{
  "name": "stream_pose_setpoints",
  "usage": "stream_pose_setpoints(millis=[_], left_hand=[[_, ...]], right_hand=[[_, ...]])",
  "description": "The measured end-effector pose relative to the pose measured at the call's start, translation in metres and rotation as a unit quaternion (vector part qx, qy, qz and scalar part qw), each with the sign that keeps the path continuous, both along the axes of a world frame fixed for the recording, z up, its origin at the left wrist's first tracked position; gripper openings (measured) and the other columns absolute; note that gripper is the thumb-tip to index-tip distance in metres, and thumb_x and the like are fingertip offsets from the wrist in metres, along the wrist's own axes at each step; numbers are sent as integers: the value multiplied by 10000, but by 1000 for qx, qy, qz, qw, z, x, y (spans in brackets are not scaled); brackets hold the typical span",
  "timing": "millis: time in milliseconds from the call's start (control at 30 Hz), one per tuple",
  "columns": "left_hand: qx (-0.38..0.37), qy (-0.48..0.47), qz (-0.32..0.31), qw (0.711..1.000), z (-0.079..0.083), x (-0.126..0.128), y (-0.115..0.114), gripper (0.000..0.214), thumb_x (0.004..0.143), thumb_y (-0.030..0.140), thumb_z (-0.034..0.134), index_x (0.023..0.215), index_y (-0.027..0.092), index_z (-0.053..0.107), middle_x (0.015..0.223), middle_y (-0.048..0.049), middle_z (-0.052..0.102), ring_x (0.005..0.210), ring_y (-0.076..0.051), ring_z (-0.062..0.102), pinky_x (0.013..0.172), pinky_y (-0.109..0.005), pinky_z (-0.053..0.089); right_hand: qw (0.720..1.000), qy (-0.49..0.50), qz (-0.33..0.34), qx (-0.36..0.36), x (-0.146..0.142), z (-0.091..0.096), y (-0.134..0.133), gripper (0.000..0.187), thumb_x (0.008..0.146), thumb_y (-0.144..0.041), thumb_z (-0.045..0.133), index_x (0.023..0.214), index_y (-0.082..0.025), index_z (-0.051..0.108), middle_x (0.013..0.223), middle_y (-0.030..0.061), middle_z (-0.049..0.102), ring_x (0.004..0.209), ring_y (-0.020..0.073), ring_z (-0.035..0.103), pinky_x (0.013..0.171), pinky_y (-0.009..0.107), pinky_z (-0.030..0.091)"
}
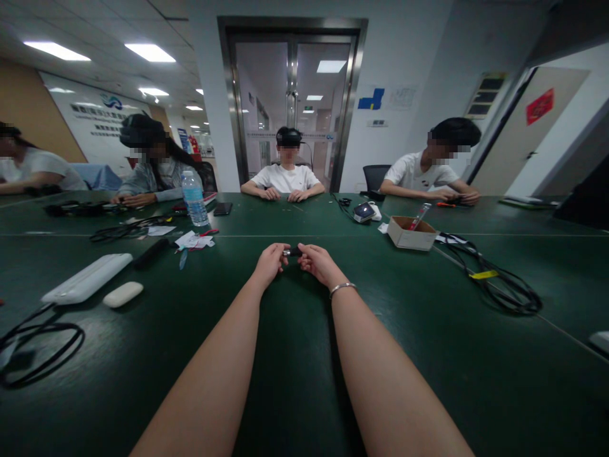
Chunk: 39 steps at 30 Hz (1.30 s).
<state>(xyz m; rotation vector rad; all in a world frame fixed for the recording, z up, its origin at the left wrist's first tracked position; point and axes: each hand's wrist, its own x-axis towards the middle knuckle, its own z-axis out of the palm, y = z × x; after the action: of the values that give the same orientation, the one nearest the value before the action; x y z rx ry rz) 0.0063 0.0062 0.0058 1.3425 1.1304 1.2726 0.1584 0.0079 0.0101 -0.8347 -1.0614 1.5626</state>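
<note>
Both arms reach forward over the green table [295, 355]. A small black-and-silver cylindrical object [294, 252] is held level between my fingers, a little above the table or resting close to it; I cannot tell which. My left hand [271, 265] pinches its silver end. On the black end, the fingers of my right hand [320, 263] are closed. A metal bracelet [343, 289] circles my right wrist. The fingertips hide both ends, and the exact kind of object is too small to make out.
To the left lie a white pouch [88, 279], a white oval case [123, 294] and a water bottle [195, 200]. On the right are an open cardboard box [410, 238] and a coiled black cable [504, 285]. Several people sit across the table.
</note>
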Motion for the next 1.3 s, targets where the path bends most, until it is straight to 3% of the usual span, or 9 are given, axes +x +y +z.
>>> stream_pose_setpoints(millis=[200,600,733,1000,1300], left_hand=[[-7,1,16,1000,0,1,-1,253,804,276,523,997,136,609,629,6,534,473,-71,454,427,-173,373],[-13,18,9,1000,5,3,-4,256,795,214,485,996,125,616,573,23,490,439,-69,414,408,-171,353],[-3,4,3,1000,5,2,-4,288,852,302,440,996,119,610,563,21,480,429,-67,403,411,-172,357],[6,5,4,1000,1,1,-2,282,874,315,430,999,136,607,599,18,472,457,-64,412,419,-158,365],[-5,1,4,1000,0,1,-2,277,828,343,511,989,148,625,600,23,473,461,-65,409,426,-165,362]], right_hand=[[1000,5,9,10,1,0,0,294,705,-326,778,744,-128,563,542,9,564,439,64,491,406,135,398],[1000,1,5,7,0,-2,1,282,703,-316,778,734,-135,564,535,7,563,440,64,484,402,133,392],[1000,2,5,4,0,-1,1,270,719,-307,765,732,-135,558,534,8,564,435,63,483,403,132,396],[1000,-2,4,2,0,1,0,245,742,-284,748,736,-131,558,540,11,568,438,64,493,401,130,403],[1000,-9,4,0,1,1,-1,260,734,-302,760,736,-138,559,544,7,566,443,68,497,404,137,408]])
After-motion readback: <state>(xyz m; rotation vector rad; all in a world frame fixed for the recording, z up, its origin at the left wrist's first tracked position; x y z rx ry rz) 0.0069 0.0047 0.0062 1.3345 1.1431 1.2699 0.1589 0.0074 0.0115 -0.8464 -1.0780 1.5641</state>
